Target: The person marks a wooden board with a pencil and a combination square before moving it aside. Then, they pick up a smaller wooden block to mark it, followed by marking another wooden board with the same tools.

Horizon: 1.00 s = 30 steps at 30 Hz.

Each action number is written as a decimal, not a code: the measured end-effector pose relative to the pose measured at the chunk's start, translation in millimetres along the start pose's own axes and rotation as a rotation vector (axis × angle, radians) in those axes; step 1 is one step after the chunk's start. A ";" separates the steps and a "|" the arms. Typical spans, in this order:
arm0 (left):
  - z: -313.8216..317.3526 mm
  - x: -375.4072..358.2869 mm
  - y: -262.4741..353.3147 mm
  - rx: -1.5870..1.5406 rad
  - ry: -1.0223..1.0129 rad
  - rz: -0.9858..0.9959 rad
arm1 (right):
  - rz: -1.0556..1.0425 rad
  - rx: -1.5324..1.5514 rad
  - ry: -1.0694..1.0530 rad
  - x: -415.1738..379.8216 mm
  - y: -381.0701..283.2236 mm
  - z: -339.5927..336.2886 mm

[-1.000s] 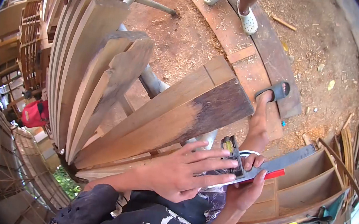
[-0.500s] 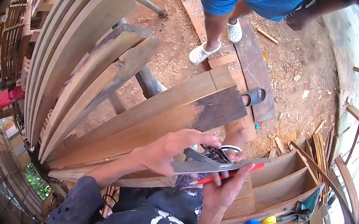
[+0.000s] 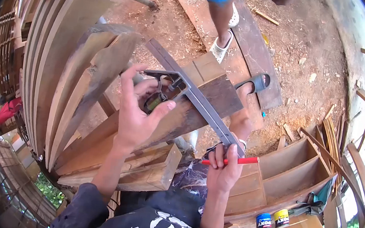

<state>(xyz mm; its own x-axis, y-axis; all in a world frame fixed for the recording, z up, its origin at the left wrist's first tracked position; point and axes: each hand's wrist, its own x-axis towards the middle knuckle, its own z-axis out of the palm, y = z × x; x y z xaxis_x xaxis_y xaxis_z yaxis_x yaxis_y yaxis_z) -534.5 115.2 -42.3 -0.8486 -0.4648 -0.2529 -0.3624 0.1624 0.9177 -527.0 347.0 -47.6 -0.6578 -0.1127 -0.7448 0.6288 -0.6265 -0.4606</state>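
A metal combination square [image 3: 205, 110] slants across the middle, above the thick wooden beam [image 3: 158, 124]. Its head is in my left hand [image 3: 139, 113], with thumb and fingers curled round the frame. My right hand [image 3: 224, 167] grips the lower end of the blade and also holds a red pencil [image 3: 248, 160], which sticks out to the right. The beam has a dark patch near its end and a line across its top face [image 3: 203, 66].
Curved timbers [image 3: 58, 67] stand at the left. Another person's legs [image 3: 221, 23] are at the top. A wooden shelf box [image 3: 288, 163], blue can [image 3: 264, 221] and yellow can [image 3: 282, 217] lie at the right. A sandaled foot [image 3: 254, 84] rests on a board.
The square has swung to a steep slant and moved up. My left hand has risen and moved left with its head. The other person's legs are partly out of view.
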 end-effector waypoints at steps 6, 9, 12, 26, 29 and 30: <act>9.9 3.3 -12.2 0.467 -0.096 0.340 | 0.021 -0.029 -0.015 1.4 13.3 -15.4; 14.3 3.6 -22.5 0.438 -0.004 0.388 | -0.009 -0.036 -0.002 0.9 15.9 -23.0; 15.2 1.0 -24.4 0.503 -0.005 0.416 | -0.035 -0.069 -0.020 1.8 19.0 -29.9; 25.5 1.8 -30.0 0.503 0.036 0.371 | -0.129 -0.134 0.014 4.3 11.3 -38.8; 28.4 1.9 -25.7 0.576 0.062 0.420 | -0.117 -0.105 -0.004 5.8 11.9 -40.8; 28.5 1.7 -26.3 0.579 0.057 0.421 | -0.128 -0.111 -0.014 6.5 11.6 -40.3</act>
<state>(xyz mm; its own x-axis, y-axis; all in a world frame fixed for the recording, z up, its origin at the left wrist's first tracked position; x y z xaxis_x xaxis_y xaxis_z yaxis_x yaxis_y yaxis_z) -537.4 134.9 -75.6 -0.9455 -0.3035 0.1180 -0.1687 0.7665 0.6197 -507.4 370.1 -77.3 -0.7406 -0.0486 -0.6702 0.5809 -0.5477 -0.6021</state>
